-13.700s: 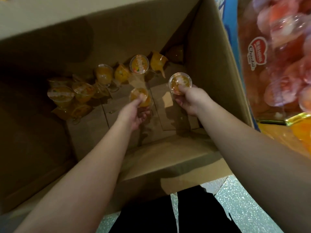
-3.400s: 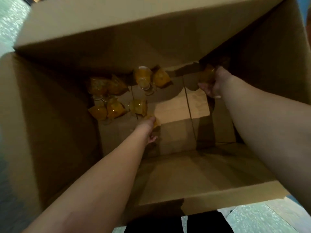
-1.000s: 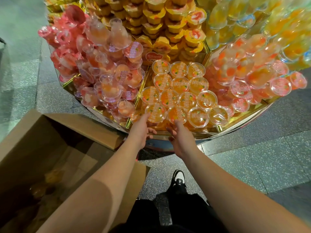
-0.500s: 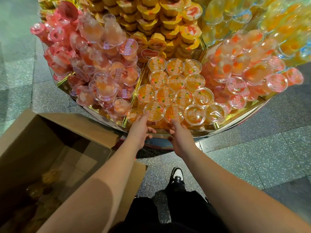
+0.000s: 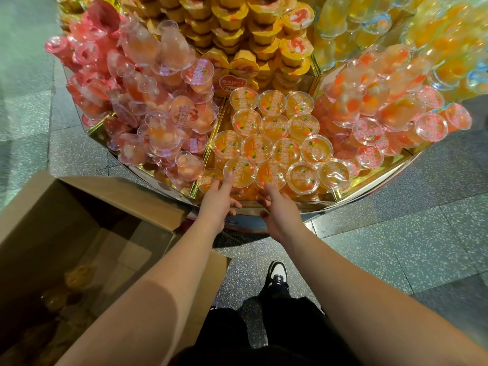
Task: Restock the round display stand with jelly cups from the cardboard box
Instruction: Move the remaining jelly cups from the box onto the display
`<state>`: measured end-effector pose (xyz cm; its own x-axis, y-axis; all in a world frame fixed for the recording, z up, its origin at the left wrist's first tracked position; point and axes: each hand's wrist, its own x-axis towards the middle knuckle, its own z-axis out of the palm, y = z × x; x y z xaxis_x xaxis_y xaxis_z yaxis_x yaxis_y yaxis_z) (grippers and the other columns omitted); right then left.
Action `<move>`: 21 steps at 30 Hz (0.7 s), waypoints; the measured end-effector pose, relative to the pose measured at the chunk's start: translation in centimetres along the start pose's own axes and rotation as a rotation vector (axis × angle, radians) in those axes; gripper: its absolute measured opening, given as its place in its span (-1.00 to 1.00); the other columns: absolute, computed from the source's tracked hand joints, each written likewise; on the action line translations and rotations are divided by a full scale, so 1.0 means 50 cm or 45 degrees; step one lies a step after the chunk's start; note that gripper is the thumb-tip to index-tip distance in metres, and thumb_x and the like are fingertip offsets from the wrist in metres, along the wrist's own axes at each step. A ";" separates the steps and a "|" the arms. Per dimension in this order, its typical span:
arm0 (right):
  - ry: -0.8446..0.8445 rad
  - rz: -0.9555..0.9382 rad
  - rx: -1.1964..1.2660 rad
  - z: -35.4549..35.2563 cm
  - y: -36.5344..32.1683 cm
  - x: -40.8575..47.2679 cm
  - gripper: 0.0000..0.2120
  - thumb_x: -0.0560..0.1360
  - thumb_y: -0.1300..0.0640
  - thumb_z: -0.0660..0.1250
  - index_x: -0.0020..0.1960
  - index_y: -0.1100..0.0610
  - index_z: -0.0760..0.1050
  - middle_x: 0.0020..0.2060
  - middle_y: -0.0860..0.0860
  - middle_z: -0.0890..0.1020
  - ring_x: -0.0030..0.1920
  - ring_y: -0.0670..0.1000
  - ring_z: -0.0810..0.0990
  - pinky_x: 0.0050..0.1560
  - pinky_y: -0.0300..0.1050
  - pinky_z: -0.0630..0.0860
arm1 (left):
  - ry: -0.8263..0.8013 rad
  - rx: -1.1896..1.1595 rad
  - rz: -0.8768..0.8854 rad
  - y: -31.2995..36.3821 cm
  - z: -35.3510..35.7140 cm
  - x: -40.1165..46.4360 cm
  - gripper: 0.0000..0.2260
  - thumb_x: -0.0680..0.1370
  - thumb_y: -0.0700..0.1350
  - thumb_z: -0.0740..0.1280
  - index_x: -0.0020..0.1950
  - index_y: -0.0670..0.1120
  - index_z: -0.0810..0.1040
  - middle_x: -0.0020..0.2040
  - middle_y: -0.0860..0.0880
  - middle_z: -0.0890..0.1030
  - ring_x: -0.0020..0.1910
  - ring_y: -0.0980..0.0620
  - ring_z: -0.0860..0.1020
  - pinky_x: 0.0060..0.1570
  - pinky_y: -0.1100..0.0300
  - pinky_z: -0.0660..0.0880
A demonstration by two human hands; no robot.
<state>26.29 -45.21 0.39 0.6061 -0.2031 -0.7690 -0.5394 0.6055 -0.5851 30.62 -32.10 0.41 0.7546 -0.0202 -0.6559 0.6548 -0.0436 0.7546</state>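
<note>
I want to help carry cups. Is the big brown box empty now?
Not empty. The cardboard box is open on the floor, and a few orange jelly cups lie in its dim bottom. How many cannot be told.

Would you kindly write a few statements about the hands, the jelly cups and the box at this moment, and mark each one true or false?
1. Both hands are at the near edge of the orange jelly cups compartment. True.
2. The cardboard box stands to the person's right. False: it stands on the floor to the left.
3. Pink jelly cups fill the compartment left of the orange ones. True.
4. The box is sealed shut. False: it is open, and a few cups lie inside.
5. The left hand is inside the box. False: it is at the display stand, beside the right hand.
</note>
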 end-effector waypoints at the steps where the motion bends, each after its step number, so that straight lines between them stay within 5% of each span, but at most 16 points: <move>1: 0.000 0.002 -0.001 0.001 -0.001 -0.002 -0.68 0.59 -0.03 0.33 0.27 0.11 0.47 0.10 0.02 0.67 -0.02 -0.04 0.60 -0.05 -0.06 0.39 | -0.003 0.003 0.001 -0.001 0.000 -0.001 -0.63 0.62 0.21 0.21 0.27 -0.02 0.44 -0.05 -0.08 0.66 -0.35 0.05 0.53 -0.46 0.24 0.35; 8: -0.100 0.052 -0.089 -0.014 0.002 -0.005 -0.37 0.52 -0.07 0.42 0.47 0.14 0.29 0.26 0.03 0.59 0.14 -0.01 0.60 0.14 -0.02 0.44 | -0.018 0.005 0.014 0.003 -0.001 -0.015 -0.63 0.61 0.19 0.24 0.29 -0.02 0.45 -0.03 -0.07 0.65 -0.35 0.05 0.55 -0.45 0.23 0.37; 11: -0.103 0.095 -0.205 -0.021 0.003 -0.003 -0.32 0.49 0.01 0.47 0.49 0.17 0.26 0.24 0.05 0.59 0.13 -0.01 0.60 0.05 -0.06 0.45 | -0.005 0.009 0.020 0.007 -0.008 -0.022 -0.59 0.60 0.23 0.24 0.30 -0.02 0.46 0.00 -0.06 0.64 -0.33 0.05 0.55 -0.43 0.23 0.38; 14: -0.118 0.171 -0.498 -0.032 0.011 -0.013 -0.46 0.51 0.08 0.45 0.38 0.24 0.34 -0.03 0.07 0.60 -0.11 -0.01 0.58 -0.18 -0.09 0.43 | -0.004 -0.002 0.020 0.005 -0.026 -0.041 -0.58 0.58 0.26 0.23 0.28 -0.01 0.46 0.04 -0.06 0.65 -0.33 0.07 0.54 -0.41 0.22 0.39; 16: -0.168 0.202 -0.731 -0.029 0.020 -0.023 -0.67 0.53 0.13 0.42 0.22 0.26 0.46 -0.17 0.08 0.55 -0.18 0.03 0.54 -0.09 0.02 0.55 | 0.003 -0.053 0.013 -0.003 -0.056 -0.056 -0.63 0.60 0.22 0.24 0.25 -0.01 0.48 0.05 -0.07 0.64 -0.33 0.05 0.53 -0.43 0.22 0.36; 18: -0.238 0.188 -0.988 0.000 0.028 -0.040 -0.82 0.54 0.13 0.40 0.07 0.19 0.51 -0.18 0.11 0.57 -0.15 0.08 0.54 0.05 0.12 0.56 | 0.055 -0.093 0.012 -0.015 -0.109 -0.076 -0.71 0.62 0.16 0.25 0.21 -0.01 0.50 0.05 -0.07 0.64 -0.31 0.04 0.52 -0.42 0.21 0.36; 21: -0.405 0.001 -1.444 0.111 0.049 -0.073 -0.86 0.52 -0.01 0.38 0.01 0.04 0.56 -0.08 0.06 0.67 -0.06 0.04 0.62 0.03 0.01 0.57 | 0.219 -0.112 0.040 -0.046 -0.237 -0.119 -0.78 0.65 0.07 0.25 0.20 -0.01 0.52 0.04 -0.06 0.64 -0.27 0.01 0.54 -0.36 0.18 0.41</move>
<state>25.97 -38.73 3.19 0.6375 0.0950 -0.7646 -0.6540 -0.4579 -0.6022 25.12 -20.06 2.81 0.7659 0.1511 -0.6249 0.6267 0.0419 0.7782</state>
